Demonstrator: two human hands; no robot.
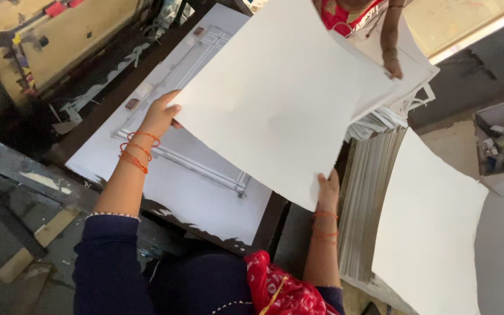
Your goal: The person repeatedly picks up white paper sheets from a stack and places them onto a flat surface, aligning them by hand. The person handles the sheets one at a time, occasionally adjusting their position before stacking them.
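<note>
Outstretched, both hands point(161, 114) gripping white sheet point(275, 99)

No packages, signs or screens in view, only two small reddish-brown rectangular labels point(132, 104) on the white flat bed at far left, print too small to tell

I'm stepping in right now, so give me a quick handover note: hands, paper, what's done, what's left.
Left hand grips the left edge of the large white sheet; right hand grips its lower corner. The sheet is held in the air over the flat bed with metal guides. Another person's hand rests on the cut pile beyond. Tall paper stack sits to the right. Sheet not yet laid down.
</note>
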